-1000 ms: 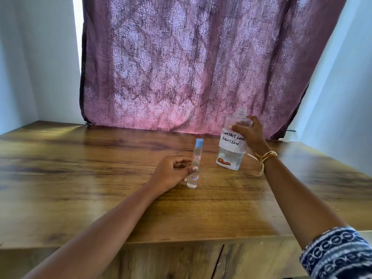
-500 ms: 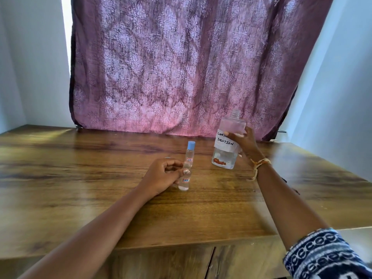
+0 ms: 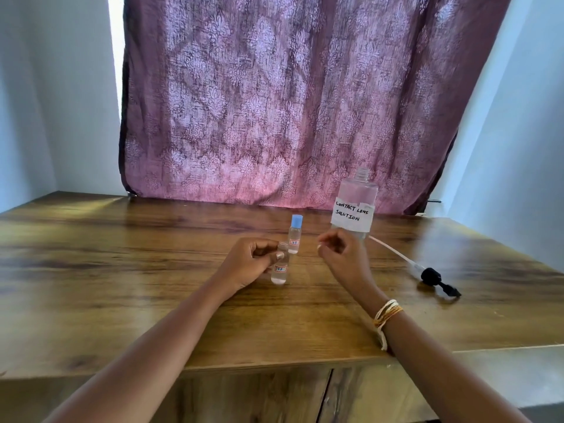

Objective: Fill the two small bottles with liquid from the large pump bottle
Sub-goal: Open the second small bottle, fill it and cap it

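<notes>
Wooden table (image 3: 122, 300), head view, curtain-backed.

Left hand (image 3: 247, 264): fingers curled round the neck and upper body of uncapped small bottle (image 3: 280, 270). Bottle upright on table, base down, mouth open; small red-bordered label on its side; clear liquid visible in lower part. Thumb and forefinger cover most of the neck, so fill level near the top cannot be read.

Right hand (image 3: 341, 257): raised just right of that bottle, not touching it. Fingers loosely curled, thumb and forefinger drawn close together. Whether something small is pinched between them: cannot tell. Thread bracelets (image 3: 387, 314) on the right wrist.

Capped small bottle (image 3: 294, 235): upright just behind the uncapped one, light blue cap on, same kind of label. Partly overlapped at its base by the left forefinger tip and the front bottle's neck.

Large bottle (image 3: 354, 206): upright behind the right hand, near the far edge of table, threaded neck bare, no pump fitted. White handwritten label reading "CONTACT LENS SOLUTION". Lower part hidden by the right hand, so liquid level not readable.

Pump head (image 3: 435, 279): black, lying on its side on table to the right, well apart from the hands; white dip tube (image 3: 393, 251) running from it back toward the large bottle's base.

Patterned mauve curtain (image 3: 290, 102) hanging behind table, pale walls either side. Cabinet door seam visible below the front table edge.
</notes>
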Demonstrator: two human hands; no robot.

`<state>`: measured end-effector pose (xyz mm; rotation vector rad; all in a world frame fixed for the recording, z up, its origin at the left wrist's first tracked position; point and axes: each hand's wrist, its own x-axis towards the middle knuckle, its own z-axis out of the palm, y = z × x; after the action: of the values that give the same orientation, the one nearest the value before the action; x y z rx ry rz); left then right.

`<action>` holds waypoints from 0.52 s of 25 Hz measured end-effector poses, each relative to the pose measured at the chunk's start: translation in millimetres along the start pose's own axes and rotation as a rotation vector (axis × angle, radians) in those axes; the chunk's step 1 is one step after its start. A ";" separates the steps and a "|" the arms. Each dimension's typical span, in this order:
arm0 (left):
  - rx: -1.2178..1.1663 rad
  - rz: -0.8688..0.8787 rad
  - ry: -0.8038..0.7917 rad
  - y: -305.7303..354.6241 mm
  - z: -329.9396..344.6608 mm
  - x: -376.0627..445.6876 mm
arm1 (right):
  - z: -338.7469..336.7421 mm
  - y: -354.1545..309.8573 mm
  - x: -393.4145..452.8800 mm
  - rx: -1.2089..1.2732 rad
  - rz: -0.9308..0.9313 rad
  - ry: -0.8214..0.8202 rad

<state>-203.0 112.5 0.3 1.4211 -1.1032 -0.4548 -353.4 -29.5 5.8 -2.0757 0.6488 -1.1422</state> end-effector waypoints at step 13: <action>0.056 -0.029 0.072 4.1 -20.3 -2.0 | 78.1 -17.0 42.8 -0.337 -0.277 -0.560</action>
<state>-188.9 126.0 7.5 1.4925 -1.0458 -0.3927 -263.2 -23.2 10.8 -2.6823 0.2963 -0.5528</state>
